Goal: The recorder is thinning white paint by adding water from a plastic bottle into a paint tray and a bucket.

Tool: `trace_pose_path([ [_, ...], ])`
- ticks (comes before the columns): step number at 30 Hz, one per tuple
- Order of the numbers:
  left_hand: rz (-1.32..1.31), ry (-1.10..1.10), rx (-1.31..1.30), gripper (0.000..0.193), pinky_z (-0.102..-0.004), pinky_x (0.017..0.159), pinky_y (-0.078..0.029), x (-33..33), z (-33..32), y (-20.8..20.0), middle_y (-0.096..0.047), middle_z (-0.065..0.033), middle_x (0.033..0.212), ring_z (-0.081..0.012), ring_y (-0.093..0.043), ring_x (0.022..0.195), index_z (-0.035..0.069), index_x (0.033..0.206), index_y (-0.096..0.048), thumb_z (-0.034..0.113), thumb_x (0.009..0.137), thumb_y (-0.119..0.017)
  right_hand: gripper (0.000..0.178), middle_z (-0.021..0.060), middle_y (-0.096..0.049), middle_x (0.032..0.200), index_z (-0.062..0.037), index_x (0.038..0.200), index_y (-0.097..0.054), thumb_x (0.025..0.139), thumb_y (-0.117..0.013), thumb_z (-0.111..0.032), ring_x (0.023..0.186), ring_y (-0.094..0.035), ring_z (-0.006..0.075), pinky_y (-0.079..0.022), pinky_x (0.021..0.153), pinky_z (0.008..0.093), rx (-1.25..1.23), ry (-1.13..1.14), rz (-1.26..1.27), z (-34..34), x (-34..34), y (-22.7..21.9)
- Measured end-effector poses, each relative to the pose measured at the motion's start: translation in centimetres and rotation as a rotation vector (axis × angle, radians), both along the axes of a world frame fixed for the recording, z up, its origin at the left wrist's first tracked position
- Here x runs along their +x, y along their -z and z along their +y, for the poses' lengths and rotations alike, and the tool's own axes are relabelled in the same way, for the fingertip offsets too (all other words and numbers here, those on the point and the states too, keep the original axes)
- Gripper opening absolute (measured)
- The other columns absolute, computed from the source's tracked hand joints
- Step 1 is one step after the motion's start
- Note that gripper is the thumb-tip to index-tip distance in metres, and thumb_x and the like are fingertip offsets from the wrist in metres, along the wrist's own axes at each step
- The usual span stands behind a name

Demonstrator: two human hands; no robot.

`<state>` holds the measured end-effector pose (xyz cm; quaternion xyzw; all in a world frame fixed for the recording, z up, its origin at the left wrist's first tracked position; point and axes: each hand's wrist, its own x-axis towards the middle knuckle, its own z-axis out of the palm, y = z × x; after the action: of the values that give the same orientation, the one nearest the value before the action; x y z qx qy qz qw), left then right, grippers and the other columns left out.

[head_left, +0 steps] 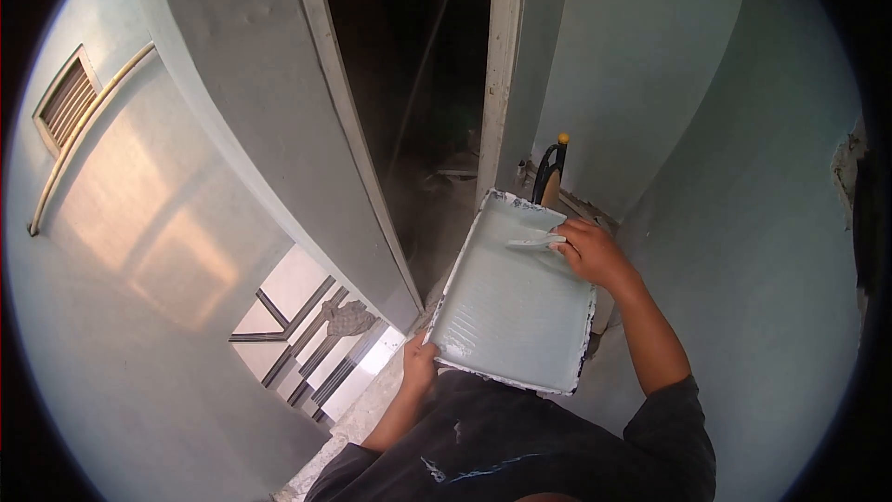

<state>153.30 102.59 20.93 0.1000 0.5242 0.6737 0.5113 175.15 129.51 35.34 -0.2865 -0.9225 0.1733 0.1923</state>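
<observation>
A paint tray (520, 302) with pale grey-green paint in it and crusted white edges is held in front of my body. My left hand (420, 363) grips its near left corner. Over the tray's far right part, my right hand (587, 249) pinches a small flat tool (536, 243) coated in the same paint. Its exact kind is hidden by the paint and my fingers. The tool's tip points left, low over the painted surface; whether it touches cannot be made out.
Beyond the tray stands a black-handled tool with a yellow end (550, 172) against the wall corner. A dark doorway (418, 65) opens ahead. Grey-green walls (743, 270) rise on the right. At lower left, a crumpled cloth (348, 318) lies on striped tiles (295, 293).
</observation>
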Motion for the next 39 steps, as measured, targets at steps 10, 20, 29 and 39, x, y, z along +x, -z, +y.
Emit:
trace_pose_path([
  [10, 0.04, -0.089, -0.022, 0.048, -0.0279, 0.06, -0.05, -1.7, -7.0, -1.3, -0.066, -0.0083, 0.086, -0.0151, -0.061, 0.068, -0.008, 0.118, -0.062, 0.003, 0.076, -0.042, 0.018, 0.0135, -0.064, 0.095, -0.0021, 0.102, -0.066, 0.09, -0.064, -0.015, 0.091, -0.061, 0.0322, -0.05, 0.081, 0.0402, 0.037, -0.031, 0.0, -2.2, -5.5, -0.4],
  [20, 0.204, -0.198, -0.059, 0.048, -0.0247, 0.061, -0.045, -5.2, -19.2, -1.9, -0.066, -0.0035, 0.085, -0.01, -0.057, 0.069, -0.006, 0.12, -0.063, 0.005, 0.078, -0.043, 0.017, 0.0141, -0.062, 0.088, 0.0004, 0.096, -0.065, 0.087, -0.066, -0.013, 0.085, -0.059, 0.0339, -0.048, 0.075, 0.0415, 0.021, -0.21, 0.066, -11.1, -14.4, -2.1],
  [29, 0.103, -0.38, -0.084, 0.052, -0.0268, 0.085, -0.046, -5.3, -31.0, -4.3, -0.068, -0.0103, 0.103, -0.0166, -0.062, 0.093, -0.01, 0.118, -0.062, 0.003, 0.072, -0.043, 0.016, 0.0147, -0.061, 0.085, 0.0023, 0.097, -0.065, 0.086, -0.067, -0.009, 0.079, -0.06, 0.0332, -0.048, 0.071, 0.0381, -0.058, -0.437, 0.091, -21.1, -21.4, -3.6],
  [39, 0.065, -0.72, -0.093, 0.047, -0.0277, 0.079, -0.048, -3.2, -41.9, -6.9, -0.068, -0.0106, 0.097, -0.0171, -0.063, 0.087, -0.011, 0.113, -0.062, 0.003, 0.072, -0.044, 0.015, 0.0151, -0.062, 0.086, 0.0028, 0.097, -0.066, 0.086, -0.067, -0.007, 0.079, -0.06, 0.0325, -0.049, 0.07, 0.038, -0.063, -0.815, 0.146, -33.0, -30.9, -3.5],
])
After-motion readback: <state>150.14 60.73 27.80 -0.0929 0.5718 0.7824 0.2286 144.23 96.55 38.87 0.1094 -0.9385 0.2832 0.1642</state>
